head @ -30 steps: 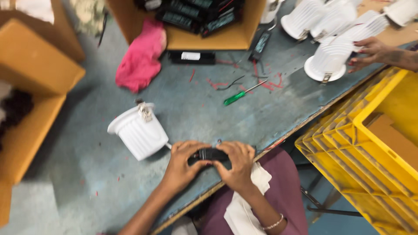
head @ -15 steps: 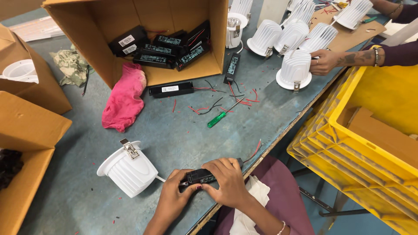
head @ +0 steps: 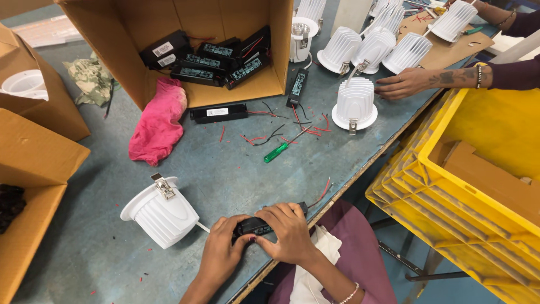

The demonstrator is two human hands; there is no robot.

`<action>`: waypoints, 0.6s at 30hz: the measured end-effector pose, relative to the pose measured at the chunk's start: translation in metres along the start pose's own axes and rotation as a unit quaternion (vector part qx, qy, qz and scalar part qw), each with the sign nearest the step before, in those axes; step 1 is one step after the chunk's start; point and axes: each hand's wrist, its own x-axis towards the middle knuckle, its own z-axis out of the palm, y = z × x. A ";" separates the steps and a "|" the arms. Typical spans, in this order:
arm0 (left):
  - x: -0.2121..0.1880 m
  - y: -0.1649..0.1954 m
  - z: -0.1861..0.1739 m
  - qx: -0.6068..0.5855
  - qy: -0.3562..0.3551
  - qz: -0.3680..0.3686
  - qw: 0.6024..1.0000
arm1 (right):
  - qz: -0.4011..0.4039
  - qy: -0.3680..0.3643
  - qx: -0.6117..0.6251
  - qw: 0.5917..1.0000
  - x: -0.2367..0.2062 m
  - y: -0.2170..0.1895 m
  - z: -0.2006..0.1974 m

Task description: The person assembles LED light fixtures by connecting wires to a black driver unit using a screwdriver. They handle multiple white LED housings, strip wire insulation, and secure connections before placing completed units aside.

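Black and long, the driver box (head: 260, 226) lies between the two hands at the near edge of the worktop (head: 225, 169). Left hand (head: 220, 254) closes its fingers around the left end of the box; right hand (head: 290, 232) covers the right end from above, fingers curled over it. So both hands grip the same thing, and the long axis of the box runs from one hand to the other, almost along the worktop edge. Red wires (head: 325, 190) go out from the end under the right hand, up and away from it. Just to the left of the left hand lies a white lamp housing (head: 163, 215) on its side, joined to the box by a thin white cable (head: 202, 227). Farther ahead of the right hand lies a green screwdriver (head: 277, 152). Another person's hand (head: 406, 83) rests near a white finned housing (head: 354, 102), well apart.
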 end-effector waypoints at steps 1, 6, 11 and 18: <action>-0.001 0.002 0.001 0.000 0.005 0.002 1.000 | 0.001 -0.001 0.001 1.000 0.000 0.000 -0.001; 0.003 0.009 -0.001 0.009 -0.019 -0.066 0.998 | -0.003 -0.008 0.003 1.000 0.003 0.001 -0.003; 0.010 0.012 -0.015 -0.042 -0.030 -0.039 0.998 | -0.002 -0.026 0.005 1.000 0.002 0.003 -0.005; -0.001 -0.020 -0.061 0.282 0.437 0.124 0.845 | -0.012 -0.025 0.011 1.000 -0.003 0.008 -0.001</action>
